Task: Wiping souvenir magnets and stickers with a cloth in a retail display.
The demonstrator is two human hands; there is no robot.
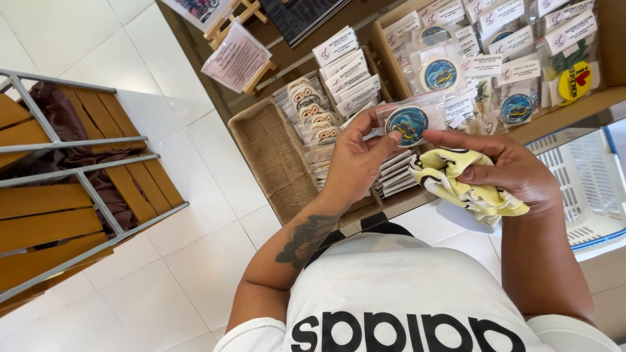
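Observation:
My left hand (pixel 355 160) pinches a small clear plastic packet with a round blue badge (pixel 407 122) inside and a white card top. My right hand (pixel 512 171) holds a crumpled yellow, white and black cloth (pixel 456 179), with its fingertips close to the packet's right edge. Both hands hover over a burlap-lined tray (pixel 270 153) that holds rows of similar packets (pixel 319 114).
A wooden tray (pixel 606 98) at the upper right holds more bagged round badges and key chains. A white plastic basket (pixel 583 189) sits at the right. A metal and wood rack (pixel 72 189) stands at the left on white floor tiles. Small easels with cards (pixel 238 55) stand above.

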